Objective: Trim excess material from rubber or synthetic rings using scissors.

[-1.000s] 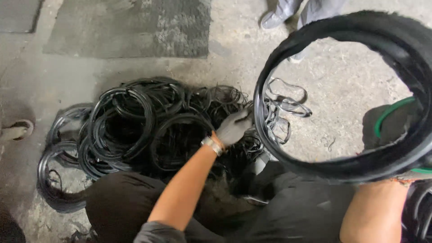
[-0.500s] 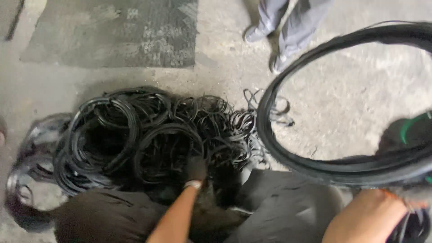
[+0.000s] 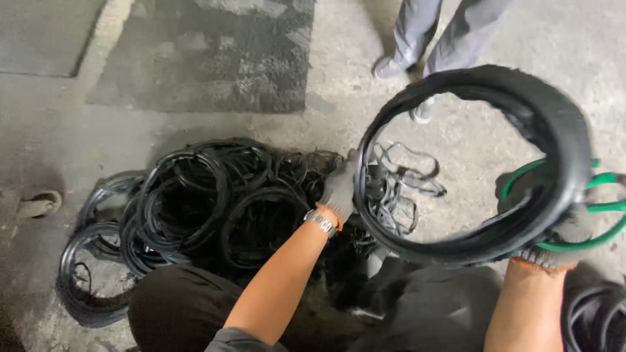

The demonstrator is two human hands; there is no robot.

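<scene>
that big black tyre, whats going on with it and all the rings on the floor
A person in work gloves holds a black tyre up off the floor with both hands. The left hand grips its left edge and the right hand grips its lower right side, beside some green hoops. Below lies a pile of black rings on the concrete floor. Another person's legs stand just behind.

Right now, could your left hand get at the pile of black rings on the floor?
Probably yes: the left hand grips the tyre right above the pile, nothing between.
</scene>
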